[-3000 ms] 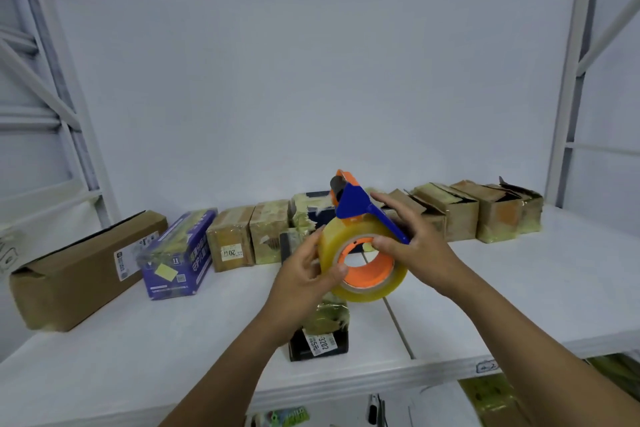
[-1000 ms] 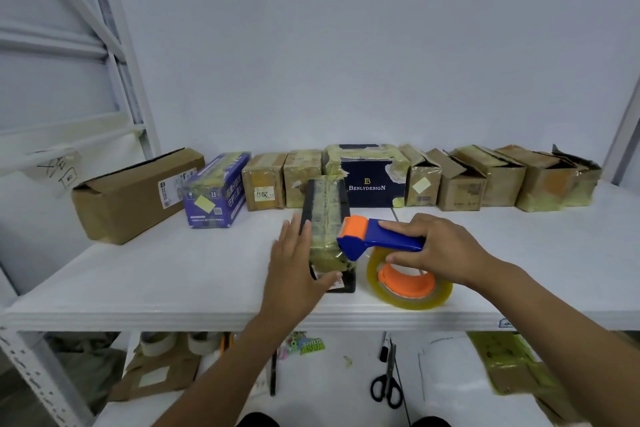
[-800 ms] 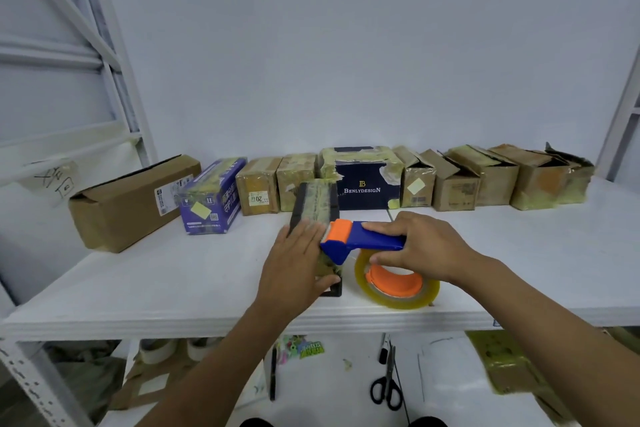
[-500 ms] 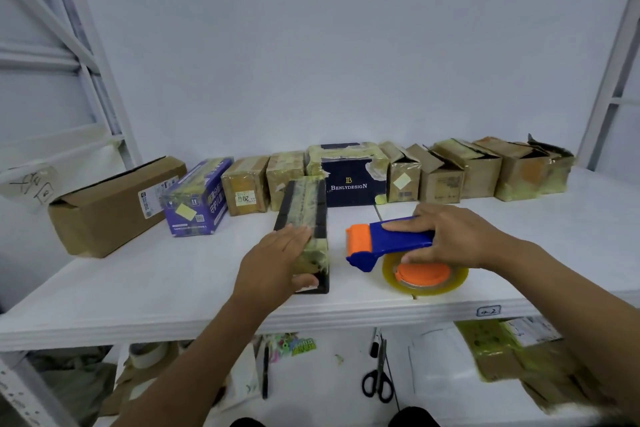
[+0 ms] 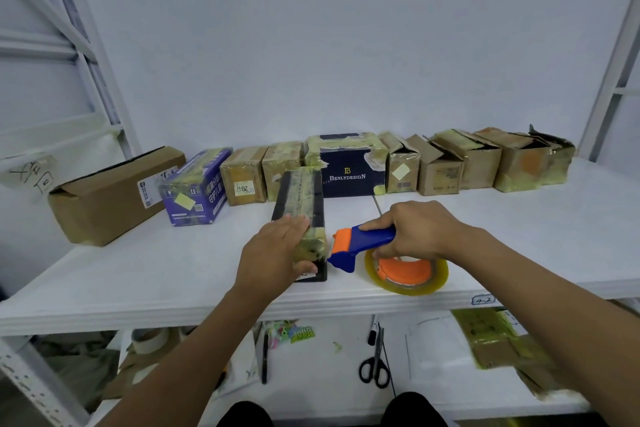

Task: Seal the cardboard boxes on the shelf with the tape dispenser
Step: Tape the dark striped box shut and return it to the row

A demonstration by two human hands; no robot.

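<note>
While the left hand [image 5: 273,253] lies flat on the near end of the long black box [image 5: 300,196], fingers straight along its tape-covered top and thumb set against the end face, the right hand [image 5: 419,230] is wrapped round the blue handle of the tape dispenser [image 5: 367,241]. The dispenser's orange and blue head meets the box at its near right corner, and its roll of clear tape [image 5: 408,279] on an orange hub sits low over the white shelf [image 5: 138,270], just right of the box and close to the front edge. The black box runs lengthwise away from the person, its far end near a navy box [image 5: 353,172] printed BENLYDESIGN. That navy box stands in a row along the back wall: a large brown carton [image 5: 110,194] at far left, a purple box [image 5: 195,187], two small taped cardboard boxes [image 5: 263,172], then, right of the navy one, several brown boxes [image 5: 446,165] with flaps standing open. On the lower shelf lie black scissors [image 5: 375,364] and a dark pen [image 5: 265,354].
</note>
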